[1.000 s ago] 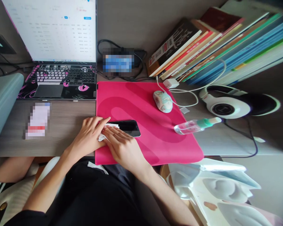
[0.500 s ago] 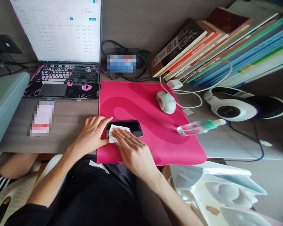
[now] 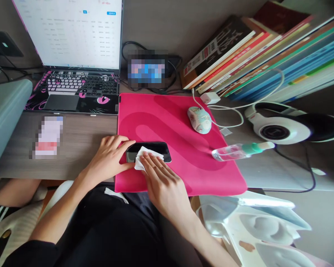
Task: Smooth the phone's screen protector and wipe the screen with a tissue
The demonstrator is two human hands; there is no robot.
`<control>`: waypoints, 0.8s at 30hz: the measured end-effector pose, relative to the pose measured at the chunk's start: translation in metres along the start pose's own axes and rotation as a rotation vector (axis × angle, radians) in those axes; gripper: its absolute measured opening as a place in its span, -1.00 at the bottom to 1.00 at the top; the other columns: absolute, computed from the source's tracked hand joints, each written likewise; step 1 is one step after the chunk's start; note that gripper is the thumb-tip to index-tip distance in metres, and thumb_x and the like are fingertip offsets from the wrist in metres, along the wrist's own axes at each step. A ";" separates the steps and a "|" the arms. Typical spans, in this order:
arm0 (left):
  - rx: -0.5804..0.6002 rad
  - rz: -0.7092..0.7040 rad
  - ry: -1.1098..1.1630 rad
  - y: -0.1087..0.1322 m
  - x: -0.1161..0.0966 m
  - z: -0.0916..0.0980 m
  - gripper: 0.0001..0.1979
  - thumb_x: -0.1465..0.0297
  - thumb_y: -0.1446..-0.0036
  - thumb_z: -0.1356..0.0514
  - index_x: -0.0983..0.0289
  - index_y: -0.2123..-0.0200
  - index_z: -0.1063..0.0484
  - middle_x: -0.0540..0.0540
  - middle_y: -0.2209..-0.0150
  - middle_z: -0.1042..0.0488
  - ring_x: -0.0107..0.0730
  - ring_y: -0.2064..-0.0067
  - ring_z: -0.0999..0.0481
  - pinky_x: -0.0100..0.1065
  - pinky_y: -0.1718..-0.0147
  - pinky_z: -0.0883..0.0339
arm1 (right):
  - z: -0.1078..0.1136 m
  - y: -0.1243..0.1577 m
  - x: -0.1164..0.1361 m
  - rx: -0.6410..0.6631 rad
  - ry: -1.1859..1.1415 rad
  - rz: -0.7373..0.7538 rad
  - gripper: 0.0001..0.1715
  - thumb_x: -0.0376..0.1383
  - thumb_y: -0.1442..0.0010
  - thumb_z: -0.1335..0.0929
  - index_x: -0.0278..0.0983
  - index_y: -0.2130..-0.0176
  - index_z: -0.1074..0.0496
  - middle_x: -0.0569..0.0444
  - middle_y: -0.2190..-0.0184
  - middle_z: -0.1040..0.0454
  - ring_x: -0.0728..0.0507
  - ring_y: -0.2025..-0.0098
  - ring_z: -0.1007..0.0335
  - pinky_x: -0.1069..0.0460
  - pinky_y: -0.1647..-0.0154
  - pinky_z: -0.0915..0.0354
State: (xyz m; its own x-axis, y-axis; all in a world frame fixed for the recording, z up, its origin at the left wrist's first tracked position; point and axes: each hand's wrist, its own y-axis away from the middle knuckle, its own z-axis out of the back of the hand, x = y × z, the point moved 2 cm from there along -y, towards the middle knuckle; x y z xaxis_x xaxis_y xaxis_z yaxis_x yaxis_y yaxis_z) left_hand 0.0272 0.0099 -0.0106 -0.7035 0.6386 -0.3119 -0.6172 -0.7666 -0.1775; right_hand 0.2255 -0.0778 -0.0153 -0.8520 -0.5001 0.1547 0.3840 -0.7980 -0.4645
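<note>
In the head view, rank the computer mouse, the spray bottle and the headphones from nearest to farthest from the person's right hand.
Measured from the right hand, which presses a white wipe on the phone:
1. Computer mouse, up and to the right on the pink mat.
2. Spray bottle, lying on its side at the mat's right edge.
3. Headphones, far right on the desk.
</note>
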 end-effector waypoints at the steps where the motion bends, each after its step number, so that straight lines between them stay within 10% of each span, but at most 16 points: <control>1: -0.003 -0.003 0.001 0.000 0.000 0.000 -0.38 0.15 -0.34 -0.39 0.20 -0.36 -0.34 0.24 -0.26 -0.46 0.07 -0.27 -0.44 0.07 -0.26 -0.24 | 0.002 0.002 0.002 -0.005 0.007 -0.003 -0.52 -0.44 -0.48 -0.28 -0.48 -0.31 -0.46 -0.25 -0.30 -0.52 -0.34 -0.32 -0.53 -0.23 -0.29 -0.56; 11: -0.001 0.010 0.037 -0.001 0.000 0.001 -0.38 0.07 -0.33 -0.39 0.12 -0.35 -0.37 0.21 -0.24 -0.48 0.05 -0.27 -0.45 0.07 -0.26 -0.23 | -0.015 -0.031 -0.019 -0.082 0.086 -0.046 -0.60 -0.40 -0.51 -0.28 -0.51 -0.19 -0.54 -0.28 -0.18 -0.63 -0.34 -0.20 -0.63 -0.19 -0.23 -0.58; 24: -0.022 -0.009 0.032 -0.001 0.000 -0.001 -0.36 0.08 -0.31 -0.41 0.20 -0.33 -0.39 0.25 -0.24 -0.47 0.07 -0.27 -0.45 0.09 -0.28 -0.23 | 0.002 0.002 -0.003 -0.063 0.095 -0.045 -0.57 -0.44 -0.46 -0.32 -0.50 -0.25 -0.49 -0.29 -0.21 -0.60 -0.36 -0.24 -0.60 -0.20 -0.24 -0.58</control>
State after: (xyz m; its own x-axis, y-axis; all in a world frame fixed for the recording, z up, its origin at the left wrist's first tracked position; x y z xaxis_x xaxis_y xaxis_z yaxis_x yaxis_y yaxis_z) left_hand 0.0279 0.0106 -0.0117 -0.6862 0.6434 -0.3394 -0.6155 -0.7622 -0.2006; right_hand 0.2295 -0.0783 -0.0152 -0.8988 -0.4279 0.0947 0.3244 -0.7948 -0.5129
